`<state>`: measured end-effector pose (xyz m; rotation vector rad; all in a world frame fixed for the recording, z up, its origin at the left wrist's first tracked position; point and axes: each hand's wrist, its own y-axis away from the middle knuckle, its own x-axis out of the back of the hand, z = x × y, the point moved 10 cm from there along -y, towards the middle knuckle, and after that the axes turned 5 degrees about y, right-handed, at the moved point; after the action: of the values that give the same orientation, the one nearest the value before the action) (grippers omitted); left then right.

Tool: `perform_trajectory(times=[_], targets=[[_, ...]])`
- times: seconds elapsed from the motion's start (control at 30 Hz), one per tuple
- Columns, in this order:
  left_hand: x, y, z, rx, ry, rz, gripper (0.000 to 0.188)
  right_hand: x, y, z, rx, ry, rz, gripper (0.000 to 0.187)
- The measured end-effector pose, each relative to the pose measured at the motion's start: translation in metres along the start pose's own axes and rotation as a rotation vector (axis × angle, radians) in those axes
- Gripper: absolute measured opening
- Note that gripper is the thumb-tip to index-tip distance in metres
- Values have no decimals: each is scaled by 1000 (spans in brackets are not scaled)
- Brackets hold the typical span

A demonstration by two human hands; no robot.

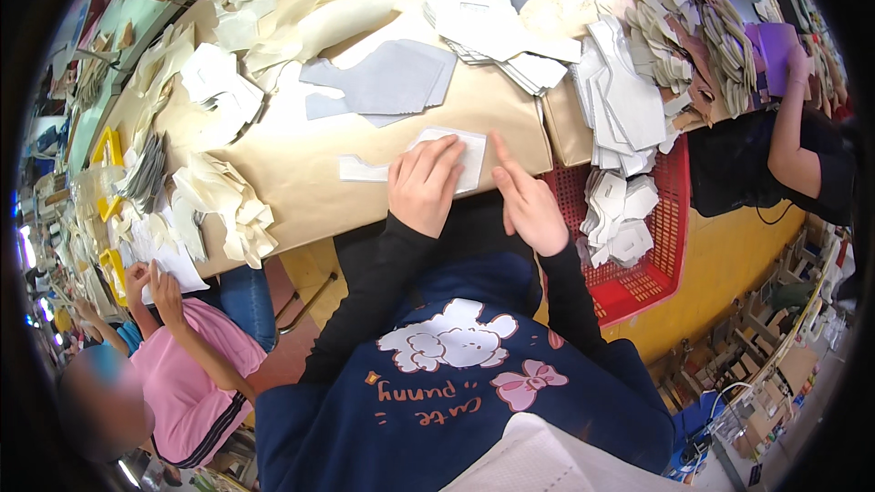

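A white cut piece (pixel 472 160) with a notched, strap-like left end lies flat on the brown-covered table, near its front edge. My left hand (pixel 426 184) rests on the middle of this piece, fingers stretched out and pressing on it. Just beyond the piece's right edge, my right hand (pixel 530 205) points its index finger forward, with the other fingers partly bent; nothing shows in it. Behind the piece lie overlapping grey cut pieces (pixel 392 77). Whatever the left palm covers is hidden.
Stacks of white pieces (pixel 624 96) line the table's right side, and cream pieces (pixel 223 200) its left. A red basket (pixel 673 210) holding white pieces stands at my right. One person (pixel 196 355) in pink works at left; another (pixel 793 146) in black at right holds something purple.
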<state>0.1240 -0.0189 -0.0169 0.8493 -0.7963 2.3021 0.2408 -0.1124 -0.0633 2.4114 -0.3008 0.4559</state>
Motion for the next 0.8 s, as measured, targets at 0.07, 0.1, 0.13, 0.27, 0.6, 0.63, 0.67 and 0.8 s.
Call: perform_trajectory(times=[0.07,0.1,0.13,0.27,0.6,0.63,0.67,0.8], targets=[[-6,6,-6,5,-143,-99,45,10,5,-12,68,28,94,61],[-10,9,-6,-2,-218,-132,48,16,10,-20,129,26,167,62],[-13,11,-7,-8,-290,-168,51,20,15,-27,179,23,229,63],[-23,13,-20,41,-331,-244,65,8,38,-86,747,436,565,62],[-12,36,-28,112,-271,-229,71,-14,-34,-73,521,937,634,42],[-11,39,-27,104,-275,-245,71,-14,-36,-73,531,946,637,42],[-9,43,-26,94,-279,-257,71,-14,-36,-72,539,945,647,43],[-1,55,-21,17,-272,-271,73,-8,-19,-59,518,762,668,51]])
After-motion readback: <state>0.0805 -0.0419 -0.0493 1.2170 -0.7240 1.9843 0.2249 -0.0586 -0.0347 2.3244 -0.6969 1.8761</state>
